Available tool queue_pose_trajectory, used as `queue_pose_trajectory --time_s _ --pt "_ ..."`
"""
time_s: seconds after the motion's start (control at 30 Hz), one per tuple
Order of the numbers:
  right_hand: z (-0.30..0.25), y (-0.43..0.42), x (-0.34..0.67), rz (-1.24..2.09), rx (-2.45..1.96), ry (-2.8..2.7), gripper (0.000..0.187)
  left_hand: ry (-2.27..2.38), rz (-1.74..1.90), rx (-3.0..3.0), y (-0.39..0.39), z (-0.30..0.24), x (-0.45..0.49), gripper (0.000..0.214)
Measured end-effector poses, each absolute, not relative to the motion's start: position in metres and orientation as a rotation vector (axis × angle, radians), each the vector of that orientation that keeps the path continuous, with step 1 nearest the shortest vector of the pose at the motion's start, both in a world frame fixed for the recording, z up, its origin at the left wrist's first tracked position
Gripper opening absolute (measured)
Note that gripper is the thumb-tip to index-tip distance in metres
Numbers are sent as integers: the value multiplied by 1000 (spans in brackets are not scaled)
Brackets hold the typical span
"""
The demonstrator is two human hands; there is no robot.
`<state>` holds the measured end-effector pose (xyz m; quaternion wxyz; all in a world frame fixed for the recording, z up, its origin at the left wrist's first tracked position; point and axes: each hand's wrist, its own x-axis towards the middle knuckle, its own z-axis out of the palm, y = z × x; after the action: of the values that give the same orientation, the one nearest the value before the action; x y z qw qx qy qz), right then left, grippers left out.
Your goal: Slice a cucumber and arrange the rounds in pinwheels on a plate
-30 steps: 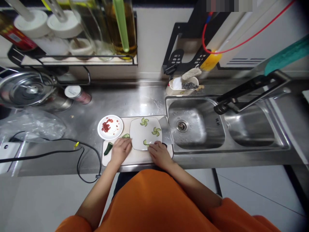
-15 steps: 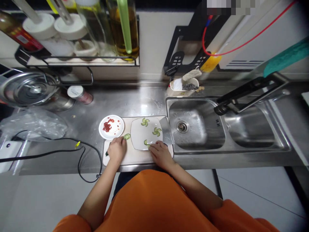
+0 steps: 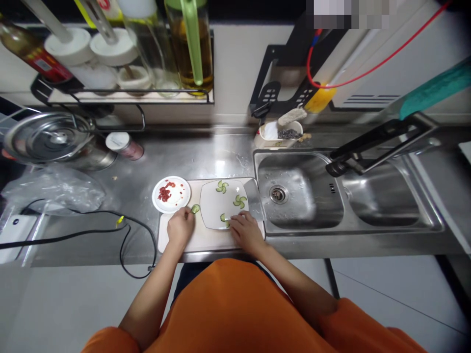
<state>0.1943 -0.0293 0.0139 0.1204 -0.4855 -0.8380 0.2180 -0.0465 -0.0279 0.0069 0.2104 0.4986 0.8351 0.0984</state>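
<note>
My left hand [image 3: 181, 226] is over the left of the cutting board [image 3: 206, 238], its fingers pinched at a cucumber slice [image 3: 195, 209]. A squarish white plate [image 3: 211, 206] lies on the board. Two pinwheels of green cucumber slices show on it, one cucumber pinwheel [image 3: 222, 186] at the back and another [image 3: 240, 201] on the right. Across the plate's front right edge, my right hand [image 3: 246, 233] lies with fingers stretched out, fingertips at a few cucumber slices [image 3: 223, 218] partly hidden by them. Beside the plate is a broad knife blade [image 3: 253, 193]; its handle is hidden.
A round white plate [image 3: 156, 189] with chopped red bits overlaps the board's back left corner. To the right are a double sink [image 3: 301, 189] and a black faucet [image 3: 349, 157]. Cables [image 3: 147, 230], a plastic bag [image 3: 55, 189], a can [image 3: 125, 146] and a lidded pot [image 3: 59, 139] stand left.
My left hand has shifted slightly right and up, and the cucumber slice at its fingertips now sits tilted. The right hand stays at the plate's front edge. The view has shifted a little.
</note>
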Motion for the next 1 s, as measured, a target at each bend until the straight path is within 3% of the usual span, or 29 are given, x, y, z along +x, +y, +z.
queue_pose_trajectory --time_s 0.13,0.37,0.57,0.77,1.0 --pt "15 -24 190 728 -1395 -2365 19 2221 512 1247 -29 11 -51 16" --pt "16 5 166 1091 -1470 -1933 20 1767 863 957 -27 26 -43 30" --pt "29 26 149 1596 -1449 -1634 21 1475 903 730 -23 31 -17 30" --pt "38 29 153 1628 -1460 -1610 14 1312 871 331 -23 28 -6 30" --pt "45 34 161 1741 -1358 -1620 13 1017 709 -150 -19 27 2 11"
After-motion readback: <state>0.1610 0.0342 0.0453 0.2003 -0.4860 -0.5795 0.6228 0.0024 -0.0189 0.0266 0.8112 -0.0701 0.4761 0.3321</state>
